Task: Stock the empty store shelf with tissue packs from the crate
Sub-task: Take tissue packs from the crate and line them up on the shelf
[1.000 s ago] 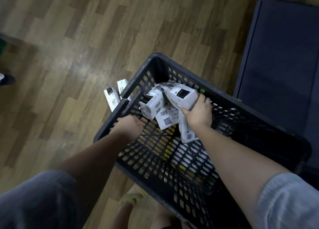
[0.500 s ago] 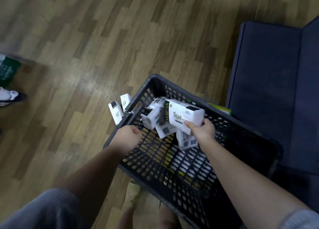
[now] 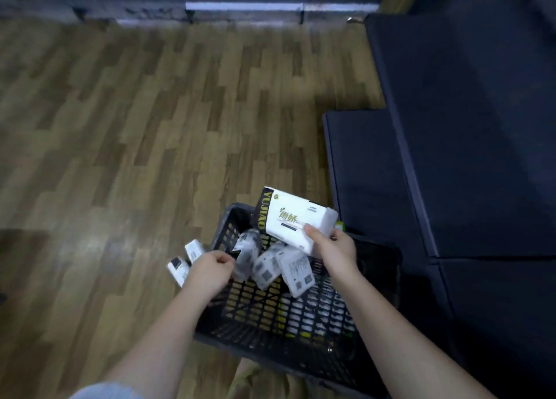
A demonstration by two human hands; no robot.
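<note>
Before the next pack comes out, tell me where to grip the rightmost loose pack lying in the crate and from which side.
Probably take the rightmost loose pack across its two long edges, reaching down from above. It lies flat and tilted on the crate floor with its broad face up, and neighbouring packs crowd its left side. The right hand holds a lifted pack, so the left hand at the rim would have to reach.

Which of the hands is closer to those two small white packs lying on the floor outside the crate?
Left. The left hand sits at the crate rim right beside the two packs on the floor. The right hand is across the crate, holding a tissue pack.
</note>
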